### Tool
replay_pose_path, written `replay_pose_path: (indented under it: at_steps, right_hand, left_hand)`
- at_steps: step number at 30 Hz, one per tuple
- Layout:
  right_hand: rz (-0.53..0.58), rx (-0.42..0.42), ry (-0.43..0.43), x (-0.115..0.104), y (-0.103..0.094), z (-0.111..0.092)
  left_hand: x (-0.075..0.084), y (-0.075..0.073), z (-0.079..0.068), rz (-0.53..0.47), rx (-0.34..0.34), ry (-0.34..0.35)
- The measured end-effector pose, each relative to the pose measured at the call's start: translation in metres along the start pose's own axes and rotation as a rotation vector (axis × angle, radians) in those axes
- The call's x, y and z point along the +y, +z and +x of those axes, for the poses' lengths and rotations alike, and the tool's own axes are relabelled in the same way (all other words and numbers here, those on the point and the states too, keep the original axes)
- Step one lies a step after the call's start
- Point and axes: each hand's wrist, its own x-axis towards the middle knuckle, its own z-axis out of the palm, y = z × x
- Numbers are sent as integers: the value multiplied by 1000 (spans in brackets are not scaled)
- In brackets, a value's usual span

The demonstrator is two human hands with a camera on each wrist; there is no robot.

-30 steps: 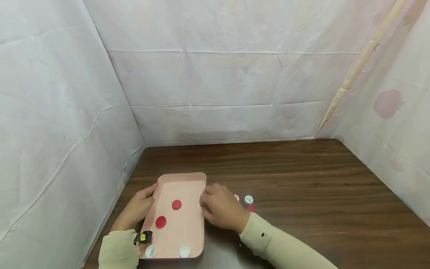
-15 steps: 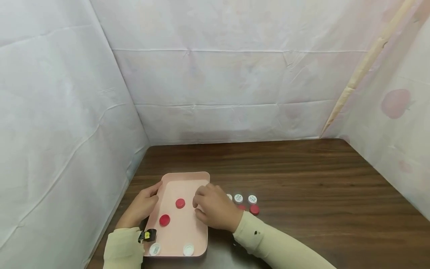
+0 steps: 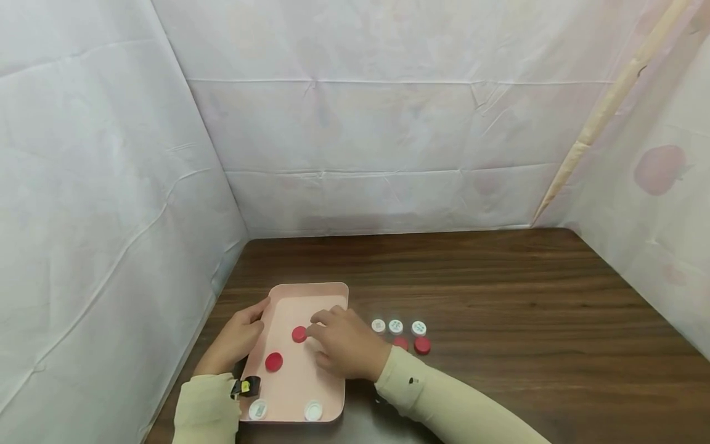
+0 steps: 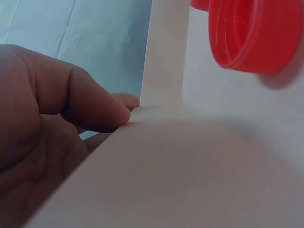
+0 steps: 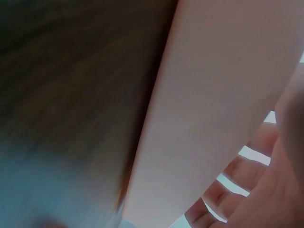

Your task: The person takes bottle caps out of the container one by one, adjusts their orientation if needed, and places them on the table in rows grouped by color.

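A pink tray (image 3: 291, 388) lies at the left of the table. My left hand (image 3: 235, 339) grips its left wall, fingertips on the rim in the left wrist view. Inside are two red bottle caps, a farther one (image 3: 299, 334) and a nearer one (image 3: 273, 362). Two white caps, a left one (image 3: 257, 409) and a right one (image 3: 313, 411), sit at the tray's near end. My right hand (image 3: 346, 345) reaches over the right wall, fingers partly bent, a fingertip beside the farther red cap. Contact there cannot be made out. In the right wrist view, the tray wall hides the fingertips.
Right of the tray, three white caps (image 3: 395, 327) stand in a row on the brown table (image 3: 499, 296). Nearer lie red caps (image 3: 422, 345), partly behind the right wrist. White cloth (image 3: 355, 154) walls off the back and both sides.
My right hand has moved left from the tray's right rim to the farther red cap, its fingers spreading. More caps on the table have come into sight. The left hand keeps its grip.
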Motion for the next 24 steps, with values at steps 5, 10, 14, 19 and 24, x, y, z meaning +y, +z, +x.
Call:
replay_pose_path:
  at_steps: [5, 10, 14, 19, 24]
  right_hand:
    - [-26, 20, -67, -1, 3, 3]
    - [-115, 30, -166, -3, 8, 5]
    - [-167, -33, -186, -6, 10, 7]
    - [-159, -118, -154, -9, 10, 8]
    - [-123, -143, -132, -10, 8, 8]
  left_hand:
    - [-1, 0, 2, 1, -1, 8]
    - [-3, 0, 2, -15, -6, 25]
    - [-3, 0, 3, -19, -9, 29]
    - [-3, -1, 3, -20, -12, 25]
    - [-2, 0, 1, -11, -8, 19]
